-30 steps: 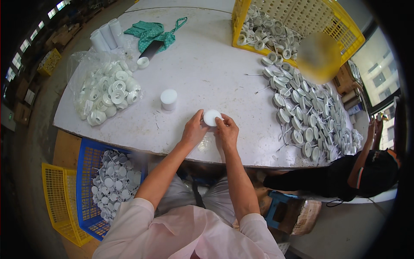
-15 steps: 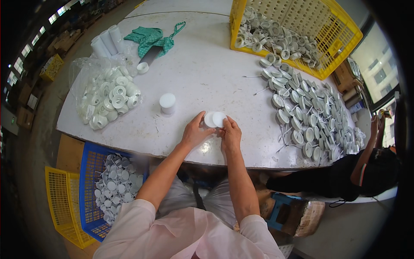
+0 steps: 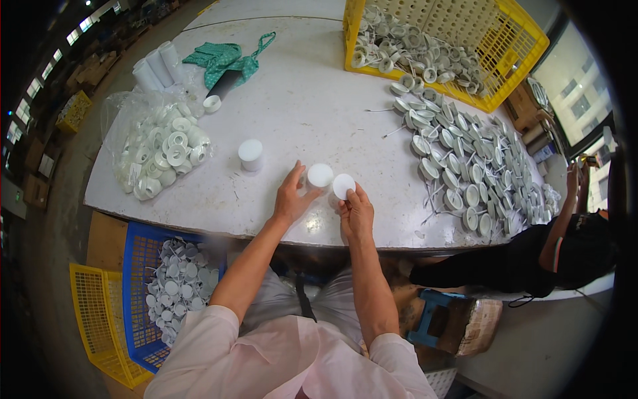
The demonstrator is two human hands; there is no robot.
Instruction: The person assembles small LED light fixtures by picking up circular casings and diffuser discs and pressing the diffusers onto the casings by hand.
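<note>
My right hand (image 3: 359, 214) pinches a round white disc (image 3: 343, 185) by its near edge, thumb on top. Just left of that disc stands a short white round stack or cylinder (image 3: 320, 175) on the table. My left hand (image 3: 291, 197) is curved beside this cylinder, thumb and fingers apart; whether a fingertip touches it is hard to tell. Farther left, a similar white cylinder (image 3: 251, 153) stands upright by itself.
White rings fill a clear plastic bag (image 3: 136, 163) at left, by white tubes (image 3: 158, 68) and a green cloth (image 3: 216, 56). Rightward lie many wired white round lamp-like parts (image 3: 458, 156) and a yellow crate (image 3: 495, 96). A blue crate (image 3: 136, 286) stands below; another person (image 3: 565, 256) is at right.
My right hand's disc has parted from the cylinder, shifting slightly right and tilting. My left hand has opened beside the cylinder. The whole view has shifted a little.
</note>
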